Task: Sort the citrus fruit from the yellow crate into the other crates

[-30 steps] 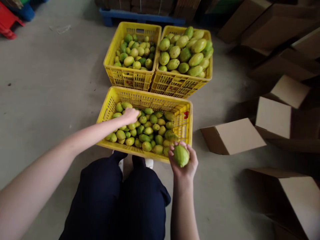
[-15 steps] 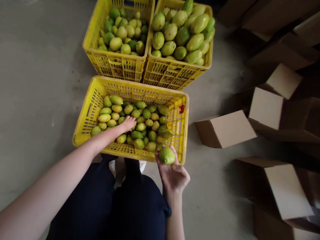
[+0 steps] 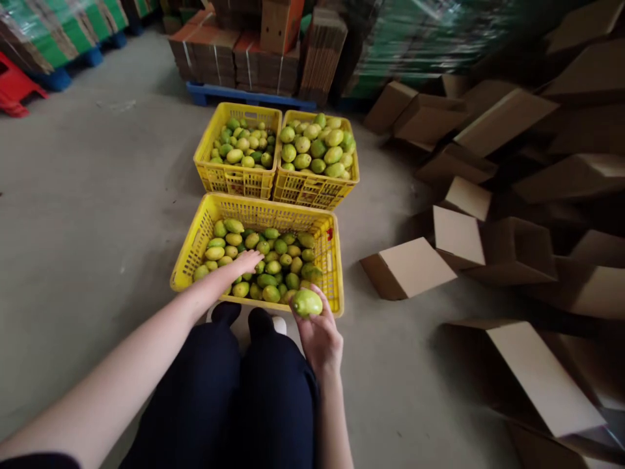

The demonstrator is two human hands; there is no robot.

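Right in front of my legs is a yellow plastic crate (image 3: 181,264) with slatted sides, holding a layer of green-yellow lemons (image 3: 267,280). My left hand (image 3: 250,261) reaches into it, palm down, fingers stretched out over the fruit near the middle; its fingertips partly cover what lies beneath. Over the crate's near right corner, my right hand (image 3: 321,335) holds a single green-yellow lemon (image 3: 306,303) between thumb and fingers.
Two fuller yellow crates of lemons, a left one (image 3: 234,179) and a right one (image 3: 312,191), stand just beyond. Open cardboard boxes (image 3: 415,264) lie scattered on the right. Bundled flat cartons (image 3: 209,55) sit on a blue pallet (image 3: 215,93) behind. Something red (image 3: 14,85) is far left.
My view has tilted up, bringing the pallets and cartons at the back into sight. The lemon in my right hand has turned slightly. My left hand's fingers lie straighter over the fruit.
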